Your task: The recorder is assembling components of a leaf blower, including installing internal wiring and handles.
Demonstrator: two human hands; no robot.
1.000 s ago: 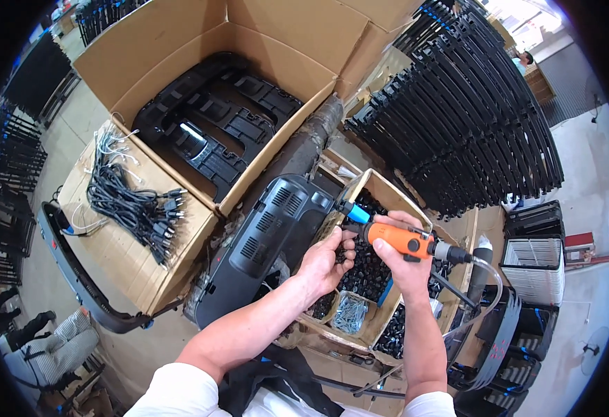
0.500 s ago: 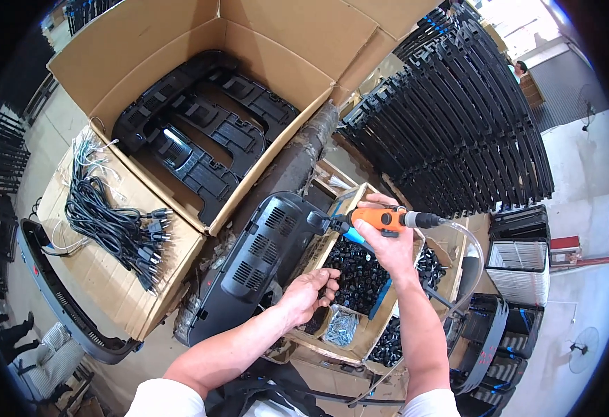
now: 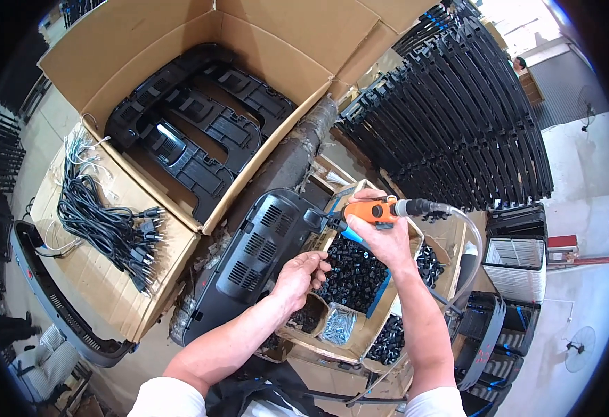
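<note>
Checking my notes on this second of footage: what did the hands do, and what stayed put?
The right hand lifted the orange driver slightly off the black vented panel, keeping its grip. The left hand drew back from the driver's tip toward the tray of black parts. Panel, tray and cartons stayed put.

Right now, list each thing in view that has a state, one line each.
Large cardboard box: flaps open, black plastic panels inside.
Orange power screwdriver: gripped in the right hand, tip against the black vented housing.
Left hand: fingers curled, resting beside the housing.
Black cables: bundled, lying on flat cardboard.
Small parts tray: open, filled with black pieces.
</note>
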